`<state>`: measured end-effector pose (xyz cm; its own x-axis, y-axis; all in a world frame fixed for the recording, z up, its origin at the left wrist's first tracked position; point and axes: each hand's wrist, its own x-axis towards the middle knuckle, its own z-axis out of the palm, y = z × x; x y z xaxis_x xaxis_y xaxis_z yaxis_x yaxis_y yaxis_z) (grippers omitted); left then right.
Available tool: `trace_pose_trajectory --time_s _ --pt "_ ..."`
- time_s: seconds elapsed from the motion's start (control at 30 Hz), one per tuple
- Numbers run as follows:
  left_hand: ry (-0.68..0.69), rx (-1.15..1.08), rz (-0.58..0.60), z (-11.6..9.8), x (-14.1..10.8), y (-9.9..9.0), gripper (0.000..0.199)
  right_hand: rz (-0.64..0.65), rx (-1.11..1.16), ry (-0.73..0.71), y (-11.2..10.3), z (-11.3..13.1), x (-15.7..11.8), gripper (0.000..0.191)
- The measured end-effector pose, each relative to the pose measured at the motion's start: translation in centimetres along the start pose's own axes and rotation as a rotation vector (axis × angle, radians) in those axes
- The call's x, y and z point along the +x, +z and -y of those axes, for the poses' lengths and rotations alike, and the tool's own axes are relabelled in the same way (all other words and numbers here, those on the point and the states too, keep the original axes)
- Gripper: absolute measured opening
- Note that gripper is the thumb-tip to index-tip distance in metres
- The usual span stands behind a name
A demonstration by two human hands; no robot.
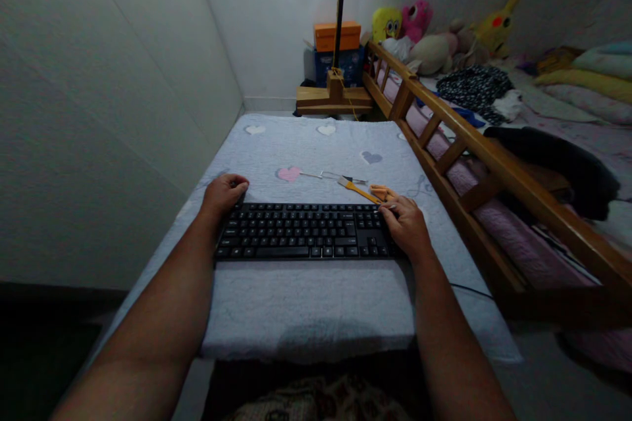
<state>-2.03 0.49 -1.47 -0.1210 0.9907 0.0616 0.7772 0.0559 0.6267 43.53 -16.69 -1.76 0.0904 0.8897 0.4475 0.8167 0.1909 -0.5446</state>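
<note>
A black keyboard (pixel 291 230) lies flat across the cloth-covered table (pixel 316 302). My left hand (pixel 224 194) rests at its upper left corner, fingers curled together; anything inside them is hidden. Over the keyboard's upper right end, my right hand (pixel 403 222) pinches a thin white stick (pixel 388 208), perhaps a cotton swab. Just beyond that hand lie a yellow-handled brush (pixel 359 191) and a bundle of small orange pieces (pixel 379 189). A thin tweezer-like metal tool (pixel 340 175) and another white stick (pixel 311 175) lie farther left on the cloth.
A wooden bed rail (pixel 459 145) runs along the table's right side, with bedding and plush toys (pixel 434 52) behind it. Past the far edge stand a wooden base with a pole (pixel 336 95) and an orange box (pixel 337 36). A pale wall panel (pixel 123 112) borders the left.
</note>
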Motion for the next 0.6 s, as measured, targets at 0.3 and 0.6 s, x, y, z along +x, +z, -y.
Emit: trace_pose_trajectory --time_s 0.3,0.6 --pt "-0.008 -0.010 0.005 -0.2 -0.2 -0.2 0.020 0.011 0.033 -0.015 0.2 0.6 0.2 0.020" --pt "-0.020 -0.025 -0.005 -0.5 -0.4 -0.3 0.020 0.021 0.062 -0.042 -0.1 1.2 0.1 0.020"
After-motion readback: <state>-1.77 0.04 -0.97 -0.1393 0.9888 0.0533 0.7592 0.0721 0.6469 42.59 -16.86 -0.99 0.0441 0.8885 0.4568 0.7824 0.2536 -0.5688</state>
